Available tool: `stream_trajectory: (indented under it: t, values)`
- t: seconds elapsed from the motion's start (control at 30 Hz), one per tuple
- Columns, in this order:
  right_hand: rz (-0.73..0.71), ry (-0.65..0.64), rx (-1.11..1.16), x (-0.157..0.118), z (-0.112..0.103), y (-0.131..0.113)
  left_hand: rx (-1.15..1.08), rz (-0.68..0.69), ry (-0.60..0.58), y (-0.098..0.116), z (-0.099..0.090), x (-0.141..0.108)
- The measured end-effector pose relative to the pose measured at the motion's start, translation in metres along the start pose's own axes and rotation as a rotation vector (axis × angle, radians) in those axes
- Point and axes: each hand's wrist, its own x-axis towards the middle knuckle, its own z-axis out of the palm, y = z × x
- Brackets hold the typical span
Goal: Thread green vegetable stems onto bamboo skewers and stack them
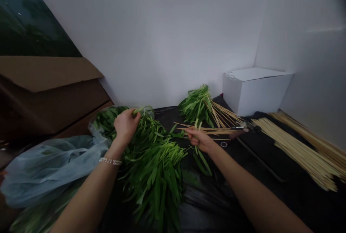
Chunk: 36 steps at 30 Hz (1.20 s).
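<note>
My left hand (126, 124) is closed on a green leafy stem, held over the far left part of a pile of leafy greens (159, 175). Pale stalk ends poke out past its fingers. My right hand (199, 139) pinches a few leafy stems (202, 162), their cut ends upward and their long narrow leaves hanging below. Just behind that hand lie several loose bamboo skewers (221, 131). Farther back rests a bunch of greens threaded on skewers (198, 103), the sticks pointing right.
A bluish plastic bag (51, 168) sits at the left, below an open cardboard box (51, 78). At the right are bundles of skewers (300, 150), a black flat case (262, 153) and a white box (256, 90) by the wall. A small ring (223, 144) lies on the black tabletop.
</note>
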Motion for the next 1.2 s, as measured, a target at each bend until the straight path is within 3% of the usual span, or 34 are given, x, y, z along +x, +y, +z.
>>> stream_trajectory:
  t: [0.1, 0.3, 0.47, 0.6, 0.73, 0.83, 0.97, 1.2]
  values:
    - [-0.031, -0.017, -0.016, -0.002, 0.002, 0.000, -0.153, 0.141, 0.078, 0.031, -0.004, -0.017]
    - [-0.113, 0.005, -0.018, -0.004, 0.009, -0.004, -0.128, 0.426, -0.158, 0.075, 0.025, -0.081]
    - [-0.152, 0.052, -0.034, -0.002, 0.009, -0.002, -0.087, 0.526, -0.249, 0.084, 0.037, -0.101]
    - [-0.147, 0.095, 0.021, 0.002, 0.004, -0.003, -0.218, 0.400, -0.178, 0.077, 0.036, -0.097]
    - [-0.127, 0.202, 0.126, 0.005, -0.002, -0.007, -0.345, 0.170, -0.099, 0.053, 0.027, -0.090]
    - [-0.101, 0.197, 0.174, 0.007, -0.007, -0.009, -0.375, 0.068, -0.078, 0.035, 0.021, -0.088]
    - [-0.098, 0.160, 0.191, 0.007, -0.009, -0.012, -0.399, 0.016, -0.080, 0.024, 0.017, -0.090]
    - [-0.170, 0.062, 0.119, -0.001, -0.002, -0.016, -0.490, -0.015, -0.066, 0.029, 0.010, -0.094]
